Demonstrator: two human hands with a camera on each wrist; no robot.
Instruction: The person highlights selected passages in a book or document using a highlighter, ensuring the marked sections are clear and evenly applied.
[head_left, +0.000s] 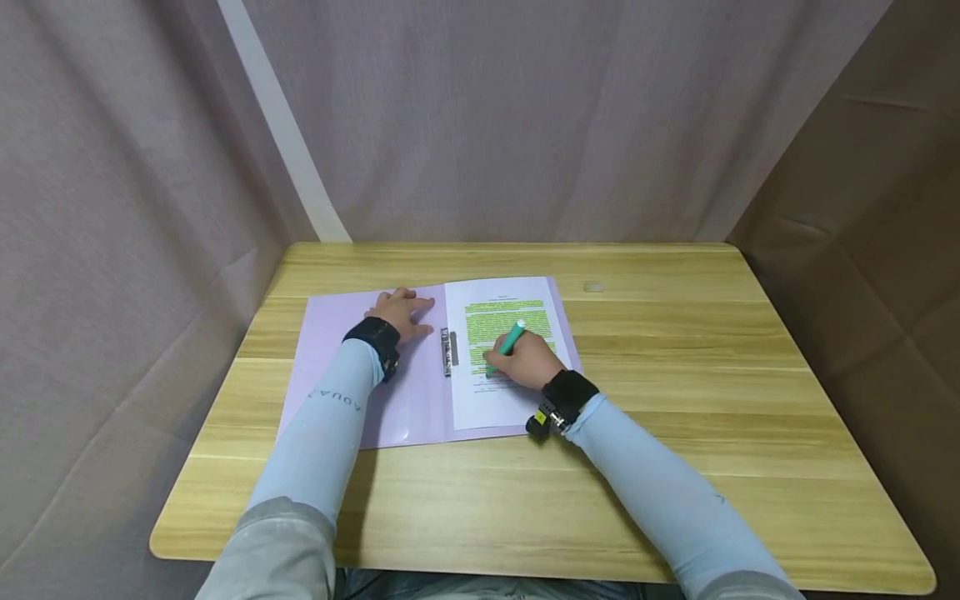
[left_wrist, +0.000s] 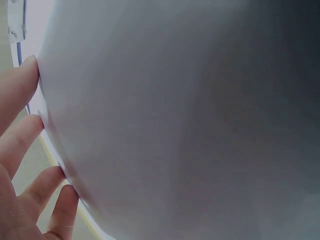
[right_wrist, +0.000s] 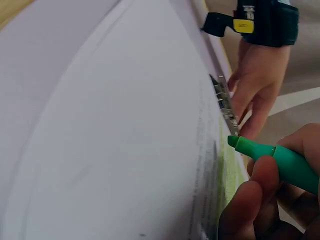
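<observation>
Fingers (right_wrist: 250, 200) of the right hand (head_left: 527, 360) are curled round a green highlighter (head_left: 507, 346), its tip down on the printed sheet (head_left: 506, 350) near the left margin, at the lower edge of the green-marked lines; the right wrist view shows thumb and forefinger pinching the barrel just behind the nib. The left hand (head_left: 401, 312) lies flat, fingers straight and spread, pressing the left leaf of an open lilac folder (head_left: 360, 375); the left wrist view confirms fingertips (left_wrist: 30, 70) resting at the leaf's edge. The sheet sits on the folder's right leaf, held at the spine by a metal clip (head_left: 448, 350). The folder lies on a wooden table (head_left: 675, 375), roughly central, with curtains behind; a small pale object (head_left: 593, 287), too small to identify, sits well apart to the right. Risks, as judged: the sheet is fastened on one side only, so a stroke pushed toward the clip could buckle it; the heel of the writing hand rests on marked text and may smear wet ink; if the left hand lifts, the folder could slide under the stroke and spoil the line.
</observation>
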